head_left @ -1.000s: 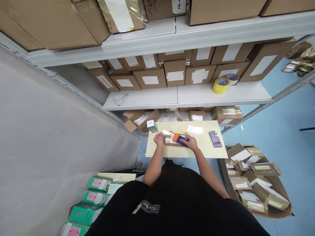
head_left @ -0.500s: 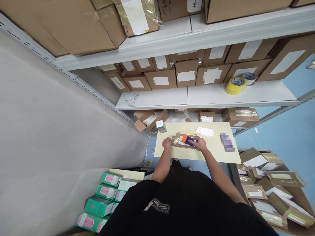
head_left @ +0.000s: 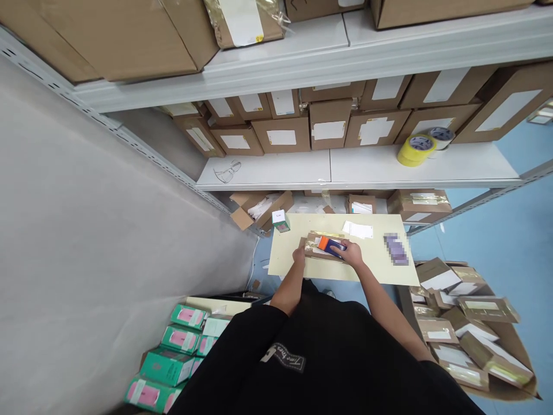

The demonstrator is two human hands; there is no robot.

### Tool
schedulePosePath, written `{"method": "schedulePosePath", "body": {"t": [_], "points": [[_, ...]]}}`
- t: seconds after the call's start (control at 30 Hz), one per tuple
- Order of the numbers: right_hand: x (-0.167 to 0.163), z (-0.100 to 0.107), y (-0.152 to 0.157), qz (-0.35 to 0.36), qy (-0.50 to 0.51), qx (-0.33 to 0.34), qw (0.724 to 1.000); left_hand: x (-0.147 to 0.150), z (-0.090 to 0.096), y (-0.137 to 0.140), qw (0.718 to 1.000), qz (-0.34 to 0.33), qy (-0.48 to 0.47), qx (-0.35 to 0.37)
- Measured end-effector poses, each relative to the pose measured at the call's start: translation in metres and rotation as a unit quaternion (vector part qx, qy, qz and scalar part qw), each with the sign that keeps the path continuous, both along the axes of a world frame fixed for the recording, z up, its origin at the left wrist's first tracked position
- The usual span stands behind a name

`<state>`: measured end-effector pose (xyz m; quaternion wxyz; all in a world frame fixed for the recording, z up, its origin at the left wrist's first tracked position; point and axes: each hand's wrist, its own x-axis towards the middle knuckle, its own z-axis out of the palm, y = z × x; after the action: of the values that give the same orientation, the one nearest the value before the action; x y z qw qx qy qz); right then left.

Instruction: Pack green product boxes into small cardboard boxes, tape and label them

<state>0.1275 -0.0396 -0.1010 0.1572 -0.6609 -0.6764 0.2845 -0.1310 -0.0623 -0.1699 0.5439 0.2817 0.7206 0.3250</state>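
A small brown cardboard box (head_left: pixel 311 245) with shiny tape and a white label lies on the pale yellow table (head_left: pixel 285 260). My left hand (head_left: pixel 299 253) is closed on the left end of the box. Across the top of the box, my right hand (head_left: pixel 352 253) grips an orange and dark-blue handheld tool (head_left: pixel 329 245), its orange end pointing left over the label. Exactly what kind of tool it is I cannot make out. Behind the box, to the left, stands a small green carton (head_left: pixel 281 221) with a white top. White paper slips (head_left: pixel 359 230) lie behind my right hand.
A blurred-out purple item (head_left: pixel 396 249) lies at the table's right. Shelves (head_left: pixel 276 170) of cardboard boxes rise ahead, with yellow tape rolls (head_left: pixel 415 151) and glasses (head_left: pixel 227 172). Parcels fill a large carton (head_left: pixel 514 337) on the right; green boxes (head_left: pixel 166 366) are stacked lower left.
My left hand has moved right, from beside the box onto its left end. The right hand keeps the tool in nearly the same place. The camera view has shifted slightly.
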Motion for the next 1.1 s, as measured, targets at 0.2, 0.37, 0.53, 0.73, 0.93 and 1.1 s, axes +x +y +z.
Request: {"method": "schedulePosePath", "body": {"t": [0.2,0.37,0.53,0.73,0.93,1.1], "points": [[-0.002,0.011,0.002,0.007,-0.013,-0.028,0.999,-0.030,0.023,0.010,0.985,-0.064,0.154,0.042],[-0.005,0.026,0.009,0.022,-0.041,-0.046,0.998,-0.046,0.043,0.035,0.882,-0.403,0.207,0.131],[-0.007,0.043,0.024,0.052,-0.112,-0.087,0.989,-0.043,0.045,0.049,0.835,-0.459,0.293,0.077],[0.030,0.055,0.040,0.092,-0.177,-0.087,0.976,-0.045,0.041,0.050,0.842,-0.464,0.271,0.048],[0.119,0.062,0.037,0.086,-0.235,-0.092,0.964,-0.046,0.034,0.055,0.845,-0.464,0.261,0.042],[0.163,0.069,0.027,0.061,-0.263,-0.107,0.957,-0.043,0.034,0.056,0.843,-0.470,0.261,0.024]]}}
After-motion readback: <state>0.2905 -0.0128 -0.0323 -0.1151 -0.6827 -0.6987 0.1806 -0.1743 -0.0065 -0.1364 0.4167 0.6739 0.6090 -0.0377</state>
